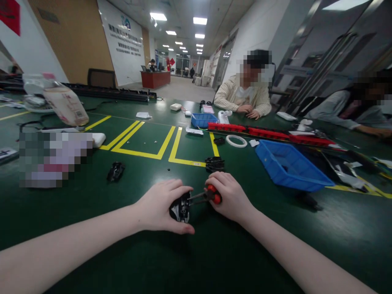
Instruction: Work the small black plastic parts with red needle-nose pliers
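Observation:
My left hand [167, 206] is closed around a small black part [183, 208] with some silvery areas, just above the green table [147, 261]. In my right hand [228, 196] is a pair of pliers with red-orange handles [214, 194]. Its long thin metal jaws [197, 198] point left and reach the black part's right side. Whether the jaws grip anything there I cannot tell. Beyond my hands lie a black part [115, 171] on the left and a ribbed black piece [214, 164] on the right.
A blue bin [290, 165] stands at right, with a smaller blue bin [203, 120] farther back. Red strips [263, 132] and a white tape roll [236, 141] lie between. A bottle [65, 104] leans at left. Two people sit across the table.

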